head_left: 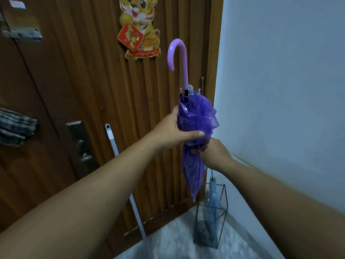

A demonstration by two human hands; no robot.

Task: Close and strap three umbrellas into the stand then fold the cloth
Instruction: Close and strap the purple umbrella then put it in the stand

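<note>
A closed purple umbrella (196, 116) with a lilac hooked handle is held upright in front of the door, tip pointing down. My left hand (173, 129) wraps its bunched canopy from the left, thumb across the front. My right hand (212, 152) grips the canopy just below, where the fabric narrows. Below, a black wire umbrella stand (223, 212) sits on the floor by the wall, with a closed blue umbrella (212, 195) standing in it. A striped grey cloth (15, 128) hangs at the left edge.
A brown ribbed wooden door (93, 90) fills the back, with a metal handle and lock plate (82, 146) and a tiger decoration (140, 27). A white pole (119, 161) leans against the door. A white wall (280, 81) is on the right.
</note>
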